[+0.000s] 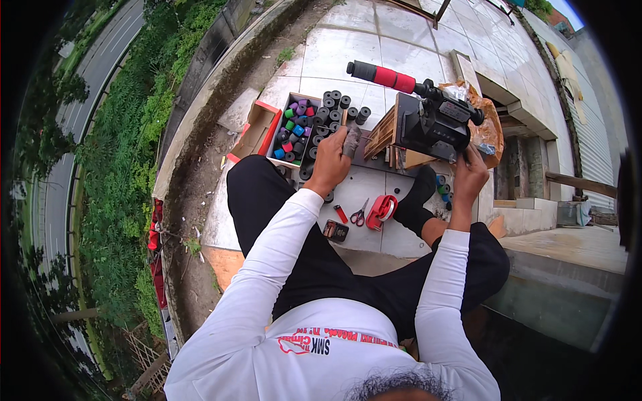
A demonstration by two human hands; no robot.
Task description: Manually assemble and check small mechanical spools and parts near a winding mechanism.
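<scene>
My left hand [329,164] is closed round a short grey, rough-looking piece [351,142], whose kind I cannot make out. It is beside rows of black hollow cylinders [321,131] on a dark tray or board. My right hand [471,175] has its fingers pinched together at the lower edge of a bulky black machine [438,127]; whatever they hold is hidden. A red and black padded handle [384,77] sticks out from the machine to the left. The machine rests by a wooden block or stack [384,137].
An open box [279,130] holds coloured cylinders. Nearer me lie scissors [359,215], a red tape dispenser [381,211], a red lighter [340,214] and a small dark box [336,230]. An orange-brown plastic bag [493,134] is behind the machine. A low wall [200,127] curves along the left.
</scene>
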